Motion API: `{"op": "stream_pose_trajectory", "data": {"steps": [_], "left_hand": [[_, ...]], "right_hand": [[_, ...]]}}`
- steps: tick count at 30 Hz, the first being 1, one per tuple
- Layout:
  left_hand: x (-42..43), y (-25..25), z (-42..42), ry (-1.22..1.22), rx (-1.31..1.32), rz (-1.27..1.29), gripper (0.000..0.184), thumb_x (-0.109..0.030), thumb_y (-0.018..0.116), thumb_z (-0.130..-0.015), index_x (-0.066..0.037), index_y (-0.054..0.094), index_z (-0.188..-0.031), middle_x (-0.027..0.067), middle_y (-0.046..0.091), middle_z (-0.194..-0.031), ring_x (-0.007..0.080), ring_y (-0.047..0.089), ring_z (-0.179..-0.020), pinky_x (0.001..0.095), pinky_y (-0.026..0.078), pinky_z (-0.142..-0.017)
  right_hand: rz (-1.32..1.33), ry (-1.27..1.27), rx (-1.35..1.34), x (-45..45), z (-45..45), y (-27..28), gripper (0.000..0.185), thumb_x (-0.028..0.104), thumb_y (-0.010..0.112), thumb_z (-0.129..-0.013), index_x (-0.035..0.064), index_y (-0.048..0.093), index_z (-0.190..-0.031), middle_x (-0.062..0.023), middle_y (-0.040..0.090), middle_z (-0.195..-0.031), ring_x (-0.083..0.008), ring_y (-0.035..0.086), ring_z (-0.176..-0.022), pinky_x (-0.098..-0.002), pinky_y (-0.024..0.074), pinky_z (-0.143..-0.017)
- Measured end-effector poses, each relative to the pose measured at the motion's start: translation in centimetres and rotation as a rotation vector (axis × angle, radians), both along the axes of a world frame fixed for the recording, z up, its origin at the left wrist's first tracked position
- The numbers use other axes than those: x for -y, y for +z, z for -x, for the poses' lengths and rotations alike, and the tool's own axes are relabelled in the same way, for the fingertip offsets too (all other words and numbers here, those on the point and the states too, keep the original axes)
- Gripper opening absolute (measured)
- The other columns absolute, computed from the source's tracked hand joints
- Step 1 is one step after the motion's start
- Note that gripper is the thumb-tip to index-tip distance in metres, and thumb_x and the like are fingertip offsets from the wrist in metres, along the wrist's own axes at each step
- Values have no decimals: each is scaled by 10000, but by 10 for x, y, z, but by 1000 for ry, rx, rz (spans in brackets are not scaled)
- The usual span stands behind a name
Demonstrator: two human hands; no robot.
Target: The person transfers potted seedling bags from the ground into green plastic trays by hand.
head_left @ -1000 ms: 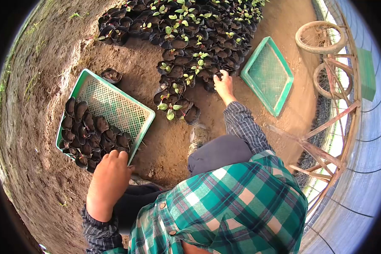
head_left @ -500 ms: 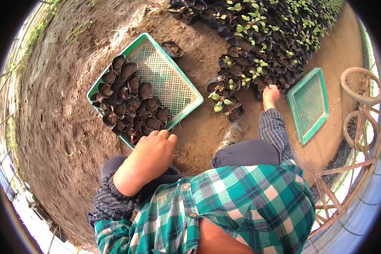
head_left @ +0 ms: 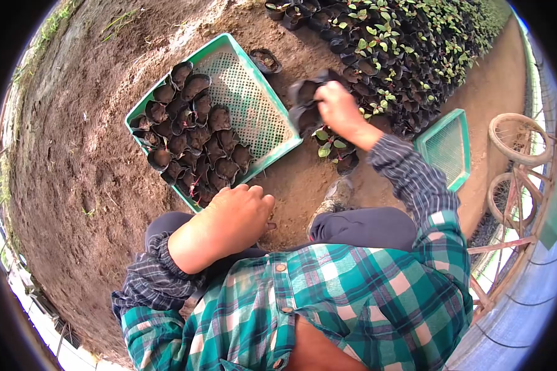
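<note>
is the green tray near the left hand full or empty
Partly full: black pots crowd one side of the green tray; bare mesh shows on the other.

soil-filled black pots (head_left: 306, 94) in right hand (head_left: 341, 109)

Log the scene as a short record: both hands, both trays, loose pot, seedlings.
Right hand: gripping blurred black pots; exact count unclear
Left hand: fingers curled, by the left tray's near edge; underside hidden
Left tray: green mesh, soil-filled pots grouped on its left side
Right tray: green mesh, on the ground
Loose pot: just outside the left tray
Seedlings: in black pots, massed at upper right
</note>
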State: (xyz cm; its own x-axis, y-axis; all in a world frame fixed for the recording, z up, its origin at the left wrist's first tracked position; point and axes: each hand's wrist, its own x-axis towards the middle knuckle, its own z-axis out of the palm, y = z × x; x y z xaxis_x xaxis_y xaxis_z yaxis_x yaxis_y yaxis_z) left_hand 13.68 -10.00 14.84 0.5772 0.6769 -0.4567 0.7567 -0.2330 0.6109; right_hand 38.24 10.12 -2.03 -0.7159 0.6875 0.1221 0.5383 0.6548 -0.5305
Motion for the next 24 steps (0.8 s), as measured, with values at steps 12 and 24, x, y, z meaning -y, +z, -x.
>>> {"op": "stream_pose_trajectory", "data": {"steps": [12, 24], "left_hand": [[-1, 6, 19, 28, 31, 152, 328, -236, 644, -873, -18, 551, -1101, 192, 596, -977, 393, 582, -965, 460, 471, -821], [-14, 2, 11, 68, 21, 109, 330, -196, 662, -864, -8, 558, -1113, 184, 594, -957, 378, 587, -937, 453, 478, -806]], "right_hand": [[280, 292, 259, 96, 107, -101, 162, 89, 586, -761, -36, 669, -823, -248, 636, -851, -395, 658, -830, -445, 542, -750], [1, -807, -77, -43, -103, -19, 173, 208, 568, -840, 96, 699, -855, -149, 667, -919, -362, 647, -859, -454, 528, -753]]}}
